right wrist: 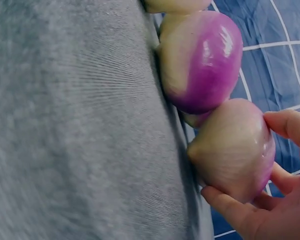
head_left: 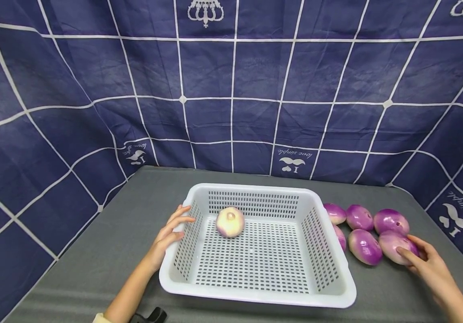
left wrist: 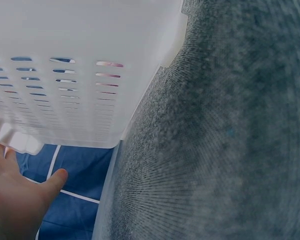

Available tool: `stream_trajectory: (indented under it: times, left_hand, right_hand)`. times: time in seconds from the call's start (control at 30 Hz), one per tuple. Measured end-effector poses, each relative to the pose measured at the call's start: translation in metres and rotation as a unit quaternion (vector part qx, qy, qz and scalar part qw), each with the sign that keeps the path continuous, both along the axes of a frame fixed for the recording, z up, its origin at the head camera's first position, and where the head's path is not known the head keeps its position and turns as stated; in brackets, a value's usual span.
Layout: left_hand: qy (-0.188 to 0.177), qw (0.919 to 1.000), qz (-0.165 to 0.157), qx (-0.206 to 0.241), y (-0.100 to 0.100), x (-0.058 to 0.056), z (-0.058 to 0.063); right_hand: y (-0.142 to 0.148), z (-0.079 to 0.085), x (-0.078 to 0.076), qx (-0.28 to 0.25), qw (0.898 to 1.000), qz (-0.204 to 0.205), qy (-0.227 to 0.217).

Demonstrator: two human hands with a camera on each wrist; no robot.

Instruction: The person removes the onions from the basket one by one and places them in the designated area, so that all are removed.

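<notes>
A white perforated plastic basket (head_left: 255,289) stands on the grey tabletop, with one purple-and-white onion (head_left: 230,222) inside near its back left. My left hand (head_left: 168,235) rests at the basket's left rim, fingers reaching over the edge; in the left wrist view its thumb (left wrist: 55,181) sticks out apart from the basket. To the right of the basket, my right hand (head_left: 429,262) holds the front right onion (head_left: 393,246) of a group. The right wrist view shows thumb and fingers spread around this onion (right wrist: 235,150), its pointed end facing away from the palm.
Several more glossy onions (head_left: 364,246) lie close together beside the basket's right wall, two partly hidden behind it. A blue cloth (head_left: 255,121) with white lines hangs behind and at both sides. A black object (head_left: 155,315) lies at the front edge near the left forearm.
</notes>
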State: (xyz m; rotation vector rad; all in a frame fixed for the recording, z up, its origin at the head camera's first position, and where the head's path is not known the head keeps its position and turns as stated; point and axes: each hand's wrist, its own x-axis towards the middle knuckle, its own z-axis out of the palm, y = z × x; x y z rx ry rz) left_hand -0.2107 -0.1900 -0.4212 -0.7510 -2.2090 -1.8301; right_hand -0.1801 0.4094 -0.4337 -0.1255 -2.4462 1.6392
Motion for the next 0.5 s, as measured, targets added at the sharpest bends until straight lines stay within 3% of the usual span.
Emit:
stream_trajectory:
  times: [0.1,0.17,0.33,0.5]
  left_hand:
    - [0.001,1.0000,-0.002,0.004,0.0004,-0.0007,0.0008]
    - [0.001,1.0000,-0.002,0.006,0.0004,-0.0008,0.0008]
    - [-0.003,1.0000,-0.003,0.004,0.0006,-0.0002,0.0006]
    - [-0.006,1.0000,-0.002,0.004,0.0007,-0.0006,0.0014]
  right_hand:
    - [0.0007,-0.0040,-0.0024,-0.052,0.999,0.001,0.004]
    - [-0.0001,-0.0047,-0.0033,-0.041,0.999,-0.002,-0.001]
    - [-0.0032,-0.0043,-0.0017,0.079,0.997,-0.020,-0.011]
    - [-0.0049,-0.0057,-0.0020,0.118,0.993,-0.016,0.010]
